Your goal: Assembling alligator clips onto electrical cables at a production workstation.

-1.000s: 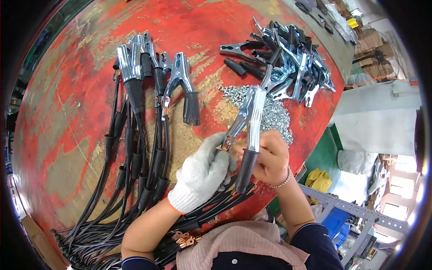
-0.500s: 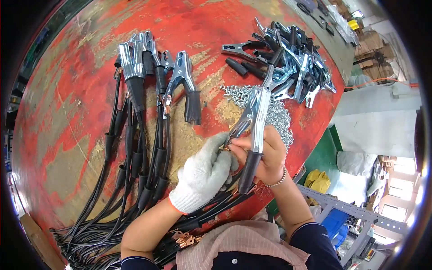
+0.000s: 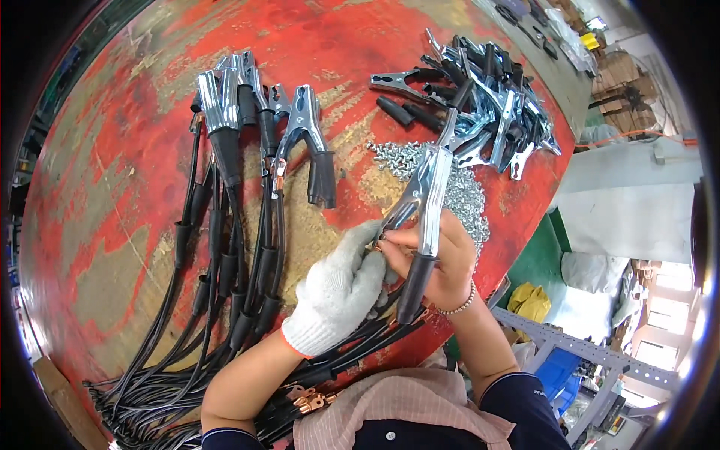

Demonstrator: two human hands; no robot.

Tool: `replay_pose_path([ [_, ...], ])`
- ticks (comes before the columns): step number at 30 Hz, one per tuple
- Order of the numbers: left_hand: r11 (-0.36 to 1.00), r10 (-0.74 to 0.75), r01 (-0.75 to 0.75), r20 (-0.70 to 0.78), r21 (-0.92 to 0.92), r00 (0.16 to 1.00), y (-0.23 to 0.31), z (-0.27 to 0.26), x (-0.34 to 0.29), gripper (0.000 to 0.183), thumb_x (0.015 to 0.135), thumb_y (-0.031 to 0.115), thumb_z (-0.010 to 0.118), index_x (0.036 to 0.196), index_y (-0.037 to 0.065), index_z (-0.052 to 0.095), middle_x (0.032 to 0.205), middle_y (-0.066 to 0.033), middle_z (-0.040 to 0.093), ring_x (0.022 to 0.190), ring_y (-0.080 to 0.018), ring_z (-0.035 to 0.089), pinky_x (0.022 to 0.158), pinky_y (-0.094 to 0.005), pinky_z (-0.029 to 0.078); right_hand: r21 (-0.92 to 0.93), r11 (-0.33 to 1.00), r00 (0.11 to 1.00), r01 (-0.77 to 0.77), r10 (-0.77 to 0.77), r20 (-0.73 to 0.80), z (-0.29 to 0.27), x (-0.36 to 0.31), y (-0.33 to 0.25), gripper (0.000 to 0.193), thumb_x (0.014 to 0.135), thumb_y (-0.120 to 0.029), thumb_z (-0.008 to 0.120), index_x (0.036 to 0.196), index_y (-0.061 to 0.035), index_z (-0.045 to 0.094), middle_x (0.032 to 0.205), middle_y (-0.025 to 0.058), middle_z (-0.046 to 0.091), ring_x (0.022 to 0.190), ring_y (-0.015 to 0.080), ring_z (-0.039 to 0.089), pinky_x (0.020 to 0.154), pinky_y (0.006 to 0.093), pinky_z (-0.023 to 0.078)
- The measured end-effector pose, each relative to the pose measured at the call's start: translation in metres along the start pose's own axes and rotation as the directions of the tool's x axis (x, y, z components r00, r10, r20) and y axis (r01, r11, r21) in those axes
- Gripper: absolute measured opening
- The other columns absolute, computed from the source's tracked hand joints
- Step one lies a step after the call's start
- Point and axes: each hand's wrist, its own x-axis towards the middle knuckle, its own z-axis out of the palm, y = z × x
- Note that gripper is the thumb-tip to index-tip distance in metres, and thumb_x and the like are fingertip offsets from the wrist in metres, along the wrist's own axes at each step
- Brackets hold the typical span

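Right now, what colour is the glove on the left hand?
The glove is white knit with an orange cuff edge, clearest in the head view.

Two hands: left hand (image 3: 337,289), right hand (image 3: 442,262). One held clamp (image 3: 424,199). One screw pile (image 3: 457,191). One table (image 3: 112,225).

cable ends (image 3: 135,420) cut off at lower edge — screws (image 3: 461,196) too small

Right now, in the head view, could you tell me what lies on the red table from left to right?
Black cables → finished clamps → gloved left hand → held clamp in right hand → screw pile → loose clamp heap.
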Motion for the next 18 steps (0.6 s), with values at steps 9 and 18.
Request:
replay_pose_path([
  [9,0.999,-0.044,0.045,0.007,-0.031,0.999,0.0,0.0,0.001,0.038,0.095,0.009,0.048,0.132,0.0,0.046,0.084,-0.0064,0.061,0.068,-0.0082,0.058,0.06,-0.0249,0.049,-0.024,0.999,1.0,-0.03,0.03,0.009,-0.001,0.003,-0.005,0.026,0.066,-0.006,0.083,0.089,-0.0092,0.072,0.07,0.0032,0.058,0.06,0.0221,0.054,0.052,0.033,0.043],
  [18,0.95,-0.157,0.182,0.116,-0.252,0.981,0.002,0.002,0.003,0.04,0.097,0.014,0.045,0.135,0.001,0.041,0.079,-0.0066,0.063,0.058,-0.0104,0.059,0.049,-0.0241,0.048,-0.067,0.986,0.982,-0.151,0.158,0.102,0.0,-0.013,0.004,0.023,0.066,-0.004,0.081,0.087,-0.0073,0.072,0.079,0.0074,0.063,0.067,0.0213,0.059,0.061,0.0307,0.047],
])
